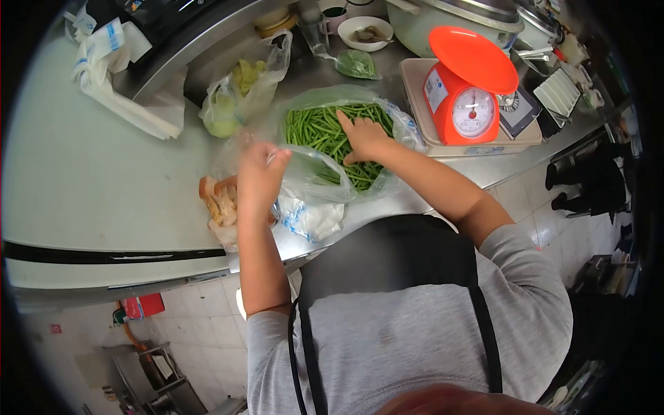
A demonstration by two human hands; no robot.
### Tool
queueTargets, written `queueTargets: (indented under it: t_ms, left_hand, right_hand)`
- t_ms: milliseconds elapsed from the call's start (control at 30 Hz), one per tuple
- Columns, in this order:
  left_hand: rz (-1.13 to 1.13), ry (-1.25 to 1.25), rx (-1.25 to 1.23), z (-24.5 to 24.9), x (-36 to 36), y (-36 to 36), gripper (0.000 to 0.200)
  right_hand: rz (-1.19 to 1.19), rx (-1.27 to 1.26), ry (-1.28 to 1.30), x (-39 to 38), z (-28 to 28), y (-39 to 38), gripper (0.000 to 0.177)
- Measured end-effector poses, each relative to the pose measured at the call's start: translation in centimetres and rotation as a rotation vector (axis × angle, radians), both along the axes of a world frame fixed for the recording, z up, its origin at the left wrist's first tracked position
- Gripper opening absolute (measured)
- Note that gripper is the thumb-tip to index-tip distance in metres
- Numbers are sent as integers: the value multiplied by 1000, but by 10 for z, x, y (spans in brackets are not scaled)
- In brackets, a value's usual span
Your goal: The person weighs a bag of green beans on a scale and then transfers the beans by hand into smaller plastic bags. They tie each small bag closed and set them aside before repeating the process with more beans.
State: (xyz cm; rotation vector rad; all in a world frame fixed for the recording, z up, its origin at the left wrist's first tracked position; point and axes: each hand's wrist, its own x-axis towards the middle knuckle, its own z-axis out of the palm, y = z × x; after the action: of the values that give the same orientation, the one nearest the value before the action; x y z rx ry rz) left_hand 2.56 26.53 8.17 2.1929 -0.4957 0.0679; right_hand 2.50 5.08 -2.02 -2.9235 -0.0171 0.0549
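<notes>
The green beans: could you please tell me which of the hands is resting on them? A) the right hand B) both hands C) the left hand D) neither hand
A: the right hand lies spread on the green beans, while the left hand grips the clear plastic bag beside them.

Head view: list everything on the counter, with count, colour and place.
clear bag: one, transparent, mid-counter
green beans: one pile, green, inside it
kitchen scale: one, orange, right of the beans
tray: one, beige, under the scale
produce bag: one, clear with yellow-green contents, behind-left of the beans
bowl: one, white, at the back
left hand: one, gripping the clear bag's near edge
right hand: one, fingers spread on the beans
</notes>
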Motion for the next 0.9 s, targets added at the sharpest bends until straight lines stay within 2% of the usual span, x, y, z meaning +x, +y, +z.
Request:
queueTargets:
  t_ms: [100, 233, 333, 367, 467, 500, 600, 667, 733, 800, 900]
  left_hand:
    - [-20, 100, -33, 5, -4, -3, 16]
    - [-34, 84, -24, 4, -1, -9, 22]
    - [-55, 69, -34, 6, -1, -12, 23]
    - [-61, 68, -43, 6, 0, -12, 23]
    - [-59, 55, -4, 6, 2, -10, 23]
    - [-55, 51, 18, 5, 1, -9, 24]
    - [-58, 42, 48, -4, 5, -7, 24]
    - [-74, 21, 26, -4, 2, -10, 22]
    - [-90, 20, 14, 0, 0, -14, 20]
    - [-88, 28, 25, 2, -2, -16, 18]
    - [-83, 16, 4, 6, -3, -16, 16]
  right_hand:
    - [-56, 142, 91, -5, -5, -17, 92]
    - [-98, 539, 147, 3, 15, -43, 60]
    - [-52, 461, 50, 12, 13, -54, 67]
    - [-33, 396, -132, 8, 14, -55, 71]
    - [51, 448, 53, -6, 41, -60, 79]
    - [-54, 260, 159, -2, 30, -57, 82]
    - [-114, 7, 321, -22, 39, -23, 77]
    - [-43, -108, 61, -28, 12, -3, 57]
    - [14, -34, -2, -21, -4, 1, 42]
    - [37, 128, -11, -22, 5, -3, 39]
    - [6, 276, -43, -19, 37, -7, 52]
